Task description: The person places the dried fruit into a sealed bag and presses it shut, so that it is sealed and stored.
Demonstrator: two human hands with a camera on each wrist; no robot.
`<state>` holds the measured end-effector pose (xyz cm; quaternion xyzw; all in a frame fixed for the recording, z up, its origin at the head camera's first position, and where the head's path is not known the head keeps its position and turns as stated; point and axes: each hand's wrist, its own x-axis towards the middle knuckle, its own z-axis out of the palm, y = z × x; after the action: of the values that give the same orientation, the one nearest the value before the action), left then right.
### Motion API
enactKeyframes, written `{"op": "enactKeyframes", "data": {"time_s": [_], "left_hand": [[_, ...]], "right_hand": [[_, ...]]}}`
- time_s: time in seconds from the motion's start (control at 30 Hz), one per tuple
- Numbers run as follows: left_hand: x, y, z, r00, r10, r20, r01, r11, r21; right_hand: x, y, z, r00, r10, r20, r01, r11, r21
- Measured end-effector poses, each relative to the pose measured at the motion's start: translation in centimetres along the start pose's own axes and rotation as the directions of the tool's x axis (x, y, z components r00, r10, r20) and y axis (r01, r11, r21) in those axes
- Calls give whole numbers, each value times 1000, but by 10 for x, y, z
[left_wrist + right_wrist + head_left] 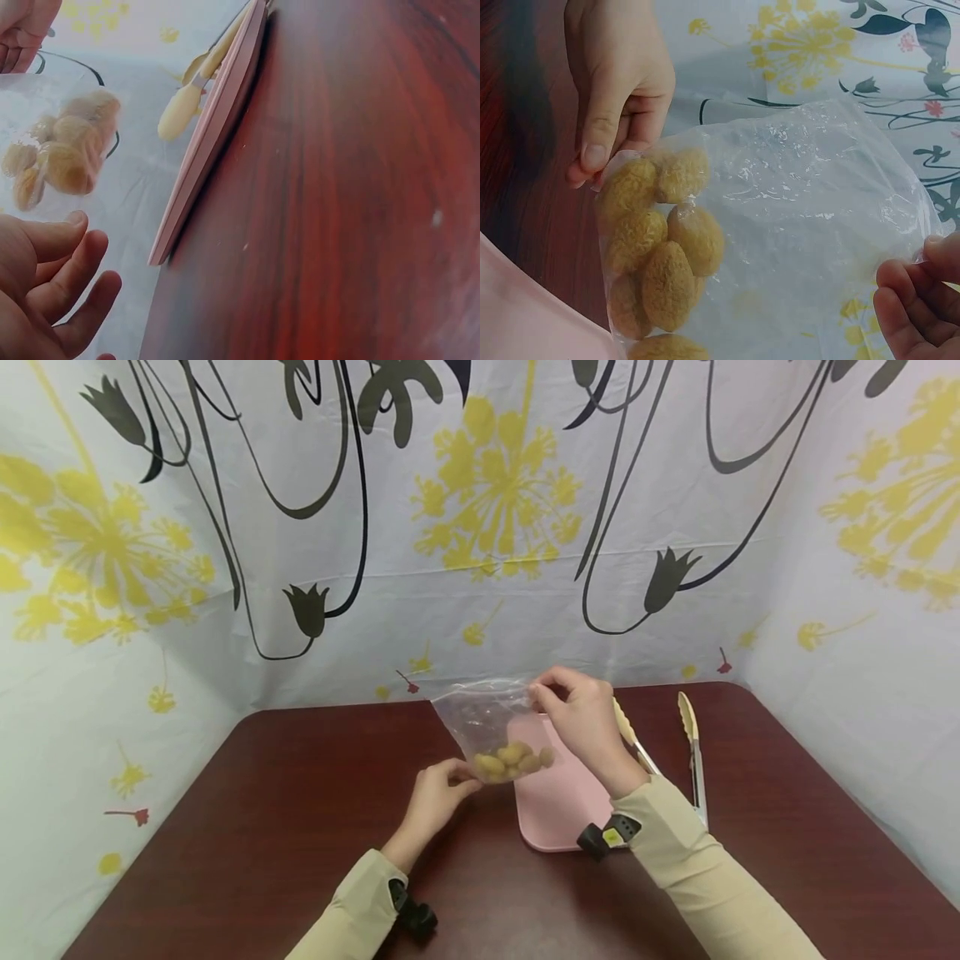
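Note:
A clear plastic zip bag (pixel 480 718) hangs tilted above the table, with several wrinkled, yellow-brown oval pieces like dried fruit (pixel 667 285) gathered at its bottom. My right hand (pixel 581 718) pinches the upper right corner of the bag between thumb and finger. At the lower left corner, my left hand (pixel 438 797) pinches the bag's edge with thumb and forefinger; its other fingers are loosely bent in the left wrist view. Behind and below the bag lies a pink tray (pixel 558 802), partly covered by the bag and my right forearm.
Metal tongs (pixel 697 760) with cream tips lie at the tray's right side, partly behind my right arm. The dark red-brown table (pixel 300 793) meets a flower-printed cloth (pixel 480 610) at the back and sides.

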<state>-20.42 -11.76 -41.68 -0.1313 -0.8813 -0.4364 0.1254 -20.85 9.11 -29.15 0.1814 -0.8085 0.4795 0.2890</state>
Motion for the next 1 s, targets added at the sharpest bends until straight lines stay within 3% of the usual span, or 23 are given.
{"op": "enactKeyframes", "data": {"time_s": [0.27,0.47,0.63,0.83,1.0], "left_hand": [[1,6,8,996,-38,-87,33,998,-58],[3,8,11,992,-81,-98,71,992,-103],[2,11,8,996,-62,-61,56,993,-101],[-1,11,3,999,-36,5,36,996,-84],[-3,7,0,997,-47,68,53,996,-75]], "right_hand": [[1,-3,-1,999,28,-28,-27,1000,11],[2,-2,-4,999,31,-28,-31,1000,-6],[3,-2,-10,998,25,-53,-25,1000,-11],[6,0,-19,993,-22,-114,9,993,-114],[8,4,-24,990,-21,-137,4,992,-126]]}}
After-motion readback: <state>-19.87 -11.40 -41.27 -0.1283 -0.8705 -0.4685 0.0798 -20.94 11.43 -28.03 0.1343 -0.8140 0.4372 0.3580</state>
